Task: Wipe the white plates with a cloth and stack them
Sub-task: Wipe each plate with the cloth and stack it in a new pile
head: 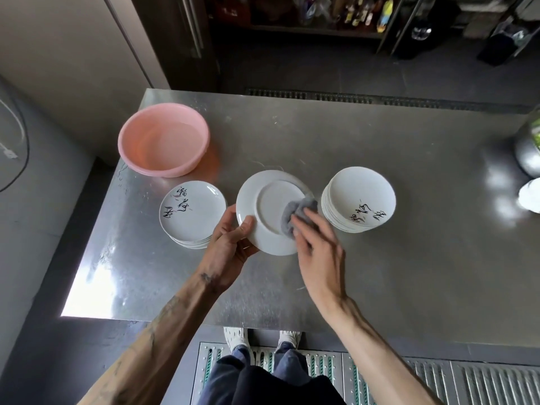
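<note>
A white plate (268, 211) is held above the steel table (380, 273), its underside facing me. My left hand (230, 244) grips its left rim, thumb on the back. My right hand (315, 244) presses a grey cloth (295, 214) against the plate's right side, and its fingers look blurred. A stack of white plates with black brush writing (191, 213) stands to the left. Another such stack (359, 198) stands to the right.
A pink basin (163, 138) holding water sits at the table's back left. A shiny metal vessel (529, 147) and a white object (530, 195) are at the right edge. Grated floor and my shoes lie below the table's near edge.
</note>
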Motion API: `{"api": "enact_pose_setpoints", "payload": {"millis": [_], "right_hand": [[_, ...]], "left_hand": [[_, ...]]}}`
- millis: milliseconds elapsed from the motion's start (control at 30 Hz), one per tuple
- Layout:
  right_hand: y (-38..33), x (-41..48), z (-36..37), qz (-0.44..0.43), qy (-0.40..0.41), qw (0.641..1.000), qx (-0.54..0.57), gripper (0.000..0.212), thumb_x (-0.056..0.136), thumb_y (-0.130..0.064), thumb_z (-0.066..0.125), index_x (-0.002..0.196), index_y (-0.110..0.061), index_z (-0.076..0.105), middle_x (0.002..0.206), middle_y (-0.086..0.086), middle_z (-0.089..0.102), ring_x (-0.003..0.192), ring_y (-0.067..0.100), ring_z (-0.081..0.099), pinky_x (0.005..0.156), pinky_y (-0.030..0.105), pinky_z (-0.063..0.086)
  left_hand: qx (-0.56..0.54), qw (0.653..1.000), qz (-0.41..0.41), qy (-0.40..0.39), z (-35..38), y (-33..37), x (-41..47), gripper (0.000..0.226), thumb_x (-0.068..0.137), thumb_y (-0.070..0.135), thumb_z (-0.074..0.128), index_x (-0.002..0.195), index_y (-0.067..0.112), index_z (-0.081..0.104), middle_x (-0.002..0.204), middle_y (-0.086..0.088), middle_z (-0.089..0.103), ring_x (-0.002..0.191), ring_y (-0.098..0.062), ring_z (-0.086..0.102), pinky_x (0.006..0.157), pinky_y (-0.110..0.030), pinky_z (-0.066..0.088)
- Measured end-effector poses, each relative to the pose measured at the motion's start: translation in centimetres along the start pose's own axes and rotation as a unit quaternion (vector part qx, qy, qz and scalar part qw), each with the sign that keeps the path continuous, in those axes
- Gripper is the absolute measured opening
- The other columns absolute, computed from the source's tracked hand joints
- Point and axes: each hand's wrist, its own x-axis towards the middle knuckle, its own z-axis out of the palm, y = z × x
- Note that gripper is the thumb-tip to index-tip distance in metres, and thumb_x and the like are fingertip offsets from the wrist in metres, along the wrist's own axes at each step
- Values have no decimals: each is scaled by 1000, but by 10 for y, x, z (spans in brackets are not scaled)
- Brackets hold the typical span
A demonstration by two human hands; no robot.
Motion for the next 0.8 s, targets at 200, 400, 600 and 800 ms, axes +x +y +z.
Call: {"api": "enact_pose_setpoints", "payload": {"millis": [200,400,600,800], "right_hand": [[-8,21,3,3,7,1000,11,33,95,-1,66,124,-14,74,140,-3,61,125,8,58,109,13,39],[-30,-26,18,-81,-38,996,24,35,93,1,68,123,-14,74,146,-3,58,131,10,58,110,31,48],[-10,-22,15,-31,39,998,39,33,95,3,66,126,-8,72,145,4,58,134,16,57,106,42,51],[-27,-28,33,-73,15,996,37,38,92,7,68,126,-11,73,147,2,56,136,13,54,110,36,49]], "left_hand": [[26,1000,-1,-13,8,-8,-4,37,104,12,55,140,12,53,126,-10,67,109,-23,66,83,-36,60],[-14,1000,7,3,10,-8,0,28,106,4,48,132,10,54,116,-20,65,95,-30,62,72,-33,55],[-41,999,30,16,10,-5,-5,24,104,10,54,122,22,64,121,-11,70,102,-22,70,79,-35,61],[-52,998,39,11,16,-4,-9,26,105,6,49,106,24,68,95,-5,73,78,-16,69,66,-26,56]]}}
